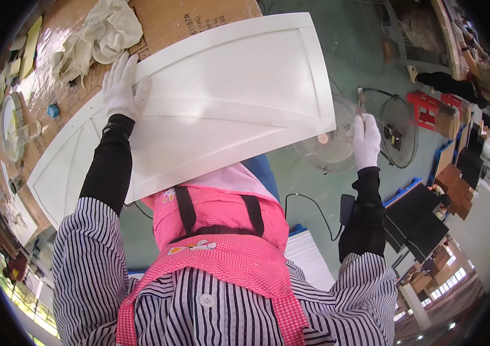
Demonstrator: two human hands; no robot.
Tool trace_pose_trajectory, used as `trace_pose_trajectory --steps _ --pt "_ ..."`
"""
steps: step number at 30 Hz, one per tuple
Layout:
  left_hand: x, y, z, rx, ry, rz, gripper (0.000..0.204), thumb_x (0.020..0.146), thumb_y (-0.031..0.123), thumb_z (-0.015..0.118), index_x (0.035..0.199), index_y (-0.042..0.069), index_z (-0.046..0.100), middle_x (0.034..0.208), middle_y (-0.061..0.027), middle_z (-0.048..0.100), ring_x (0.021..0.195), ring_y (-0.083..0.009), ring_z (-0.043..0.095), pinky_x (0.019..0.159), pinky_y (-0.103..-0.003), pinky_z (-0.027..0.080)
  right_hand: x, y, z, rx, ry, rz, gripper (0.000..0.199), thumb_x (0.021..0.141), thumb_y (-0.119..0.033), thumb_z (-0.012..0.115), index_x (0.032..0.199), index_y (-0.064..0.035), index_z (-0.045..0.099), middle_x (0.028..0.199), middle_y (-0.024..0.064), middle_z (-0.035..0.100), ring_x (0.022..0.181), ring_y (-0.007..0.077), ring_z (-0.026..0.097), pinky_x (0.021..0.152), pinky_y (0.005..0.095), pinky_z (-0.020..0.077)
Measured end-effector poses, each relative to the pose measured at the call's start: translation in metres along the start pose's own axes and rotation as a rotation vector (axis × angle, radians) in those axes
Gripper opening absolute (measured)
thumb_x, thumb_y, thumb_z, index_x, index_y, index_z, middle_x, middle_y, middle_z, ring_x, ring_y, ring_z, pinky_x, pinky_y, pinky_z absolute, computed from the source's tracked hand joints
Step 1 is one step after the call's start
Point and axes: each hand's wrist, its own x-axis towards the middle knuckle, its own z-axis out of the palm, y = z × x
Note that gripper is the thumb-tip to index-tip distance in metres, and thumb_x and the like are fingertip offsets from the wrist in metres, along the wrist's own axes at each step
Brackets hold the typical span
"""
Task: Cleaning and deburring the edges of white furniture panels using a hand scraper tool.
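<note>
A large white panel with raised curved and slanting mouldings, like a cabinet door, lies across the table and juts past its right side over my lap. My left hand, in a white glove, rests on the panel's far left edge, fingers stretched out and thumb apart. Off the panel's right end, my gloved right hand is closed around a small, narrow tool with a flat end, held upright in the air. Its exact kind is too small to tell.
A cardboard-covered table bears a crumpled cream cloth, a round container and a small blue object. Right of the panel are fans, a black cable and a red stool. Another person is at the far right.
</note>
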Motion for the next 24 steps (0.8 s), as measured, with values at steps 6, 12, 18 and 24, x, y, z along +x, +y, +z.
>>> trace_pose_trajectory --steps 6,12,18,24 --pt "0.002 0.009 -0.008 0.165 -0.029 -0.005 0.06 0.095 0.04 0.057 0.149 0.016 0.046 0.155 -0.0127 0.044 0.147 -0.0305 0.035 0.12 -0.055 0.019 0.042 0.005 -0.018 -0.205 -0.21 -0.74 0.03 0.09 -0.009 0.063 0.12 -0.0121 0.067 0.088 0.006 0.067 0.076 0.027 0.067 0.065 0.037 0.0519" --pt "-0.006 0.046 0.011 0.359 -0.157 -0.425 0.07 0.1 0.053 0.043 0.159 0.02 0.027 0.166 -0.0135 0.024 0.153 -0.0354 0.02 0.12 -0.061 0.015 0.085 0.001 -0.012 -0.311 -0.496 -1.156 0.045 0.079 -0.011 0.063 0.121 -0.0265 0.069 0.079 0.0018 0.055 0.074 0.0215 0.064 0.065 0.0374 0.0514" --pt "0.007 0.098 0.039 0.286 -0.022 -0.808 0.076 0.098 0.06 0.039 0.16 0.018 0.026 0.167 -0.0163 0.019 0.152 -0.0411 0.018 0.119 -0.061 0.013 0.156 -0.051 0.015 -0.267 -0.438 -1.243 0.043 0.082 -0.009 0.061 0.12 -0.0276 0.069 0.075 0.002 0.055 0.068 0.0235 0.062 0.06 0.0384 0.0502" --pt "0.015 0.107 0.042 0.242 0.031 -0.77 0.073 0.097 0.056 0.044 0.158 0.018 0.031 0.166 -0.0144 0.023 0.152 -0.0395 0.02 0.12 -0.059 0.014 0.252 -0.119 0.045 -0.166 -0.127 -1.28 0.04 0.09 -0.011 0.061 0.125 -0.0293 0.066 0.079 0.0039 0.059 0.07 0.0282 0.063 0.061 0.0394 0.0516"
